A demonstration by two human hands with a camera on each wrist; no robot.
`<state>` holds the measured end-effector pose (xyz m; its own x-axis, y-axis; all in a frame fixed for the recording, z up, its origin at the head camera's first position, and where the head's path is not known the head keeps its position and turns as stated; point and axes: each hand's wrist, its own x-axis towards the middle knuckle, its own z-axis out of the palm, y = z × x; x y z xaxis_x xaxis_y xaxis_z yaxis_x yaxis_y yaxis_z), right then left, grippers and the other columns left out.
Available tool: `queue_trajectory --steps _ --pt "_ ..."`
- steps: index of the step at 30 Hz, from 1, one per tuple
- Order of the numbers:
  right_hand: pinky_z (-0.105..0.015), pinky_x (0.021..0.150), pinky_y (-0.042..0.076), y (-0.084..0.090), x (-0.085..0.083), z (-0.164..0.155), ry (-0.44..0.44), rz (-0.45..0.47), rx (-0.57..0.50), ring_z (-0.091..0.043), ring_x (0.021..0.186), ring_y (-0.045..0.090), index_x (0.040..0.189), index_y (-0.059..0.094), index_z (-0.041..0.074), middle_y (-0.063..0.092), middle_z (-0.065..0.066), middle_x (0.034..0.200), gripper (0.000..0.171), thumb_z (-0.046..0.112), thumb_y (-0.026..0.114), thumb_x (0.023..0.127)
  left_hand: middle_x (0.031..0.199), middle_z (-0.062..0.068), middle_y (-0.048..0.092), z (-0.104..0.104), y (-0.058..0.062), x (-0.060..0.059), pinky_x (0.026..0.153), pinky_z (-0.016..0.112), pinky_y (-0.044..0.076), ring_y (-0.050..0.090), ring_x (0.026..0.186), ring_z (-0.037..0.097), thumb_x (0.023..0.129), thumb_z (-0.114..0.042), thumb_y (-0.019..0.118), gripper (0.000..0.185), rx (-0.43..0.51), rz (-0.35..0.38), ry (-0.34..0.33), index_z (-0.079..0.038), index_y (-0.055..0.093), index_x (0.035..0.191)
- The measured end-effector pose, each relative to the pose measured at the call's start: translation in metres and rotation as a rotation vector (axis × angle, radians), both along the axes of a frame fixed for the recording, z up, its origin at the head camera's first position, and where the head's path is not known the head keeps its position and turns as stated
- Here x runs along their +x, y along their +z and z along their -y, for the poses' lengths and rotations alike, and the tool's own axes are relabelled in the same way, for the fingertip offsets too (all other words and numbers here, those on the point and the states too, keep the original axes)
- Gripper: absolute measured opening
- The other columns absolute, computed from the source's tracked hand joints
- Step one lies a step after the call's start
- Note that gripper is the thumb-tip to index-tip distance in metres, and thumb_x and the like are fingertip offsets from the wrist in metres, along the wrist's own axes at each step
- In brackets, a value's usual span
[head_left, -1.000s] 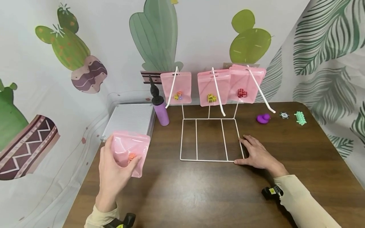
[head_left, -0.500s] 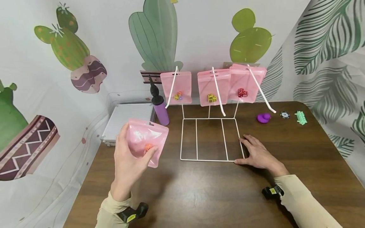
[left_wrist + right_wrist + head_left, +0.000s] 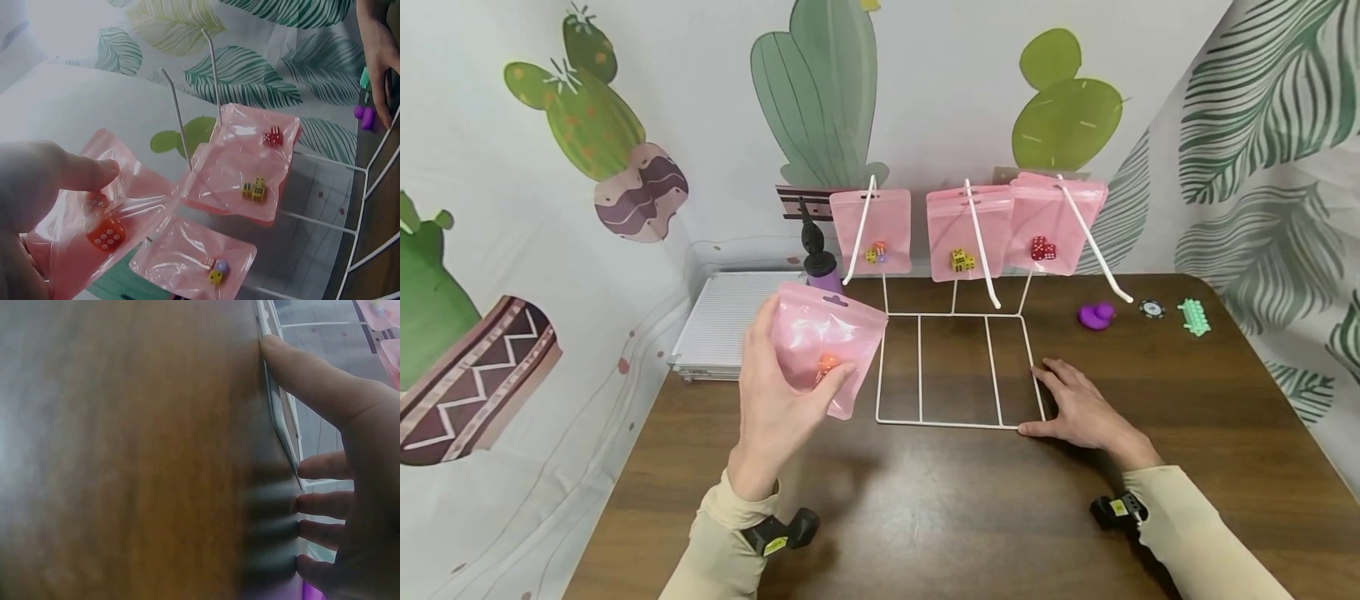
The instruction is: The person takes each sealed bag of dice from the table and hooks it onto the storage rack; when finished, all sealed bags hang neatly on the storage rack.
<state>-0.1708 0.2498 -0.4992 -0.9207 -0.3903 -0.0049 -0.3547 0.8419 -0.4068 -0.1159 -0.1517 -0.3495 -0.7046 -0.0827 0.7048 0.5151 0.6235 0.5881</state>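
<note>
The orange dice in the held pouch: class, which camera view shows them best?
The left wrist view: the orange dice fill it, pips countable. In the head view they are a small orange blur. The right wrist view shows none.

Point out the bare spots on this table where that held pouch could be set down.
Bare wood lies along the near edge of the table, between both forearms, and right of the right hand. It is crowded behind: the wire rack, hung pouches and purple duck.

Bright, even light; head view bends at edges, right wrist view badly blurred.
</note>
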Motion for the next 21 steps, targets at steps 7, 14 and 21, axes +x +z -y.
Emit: queue_trajectory --steps 7,14,21 --pt "-0.066 0.109 0.023 0.000 0.001 0.000 -0.004 0.004 -0.006 -0.054 0.136 0.025 0.141 0.042 -0.007 0.031 -0.034 0.148 0.103 0.058 0.079 0.069 0.136 0.011 0.051 -0.009 0.004 -0.005 0.093 0.040 0.042 0.049 0.119 0.025 0.064 -0.026 0.091 0.102 0.015 -0.009 -0.025 -0.013 0.036 0.149" --pt "-0.065 0.109 0.023 -0.002 0.001 0.000 -0.001 -0.008 -0.009 -0.053 0.136 0.026 0.140 0.043 -0.007 0.033 -0.034 0.147 0.103 0.057 0.080 0.069 0.135 0.011 0.051 -0.012 0.005 -0.014 0.091 0.041 0.042 0.050 0.116 0.025 0.064 -0.031 0.091 0.103 0.004 0.022 -0.007 -0.016 0.034 0.150" --pt "-0.065 0.109 0.024 -0.002 0.000 0.000 0.000 -0.019 -0.010 -0.053 0.136 0.026 0.140 0.044 -0.007 0.033 -0.033 0.147 0.103 0.057 0.080 0.069 0.130 0.015 0.051 -0.013 0.000 -0.018 0.088 0.041 0.043 0.049 0.114 0.026 0.065 -0.033 0.089 0.104 -0.007 0.050 0.012 -0.016 0.032 0.151"
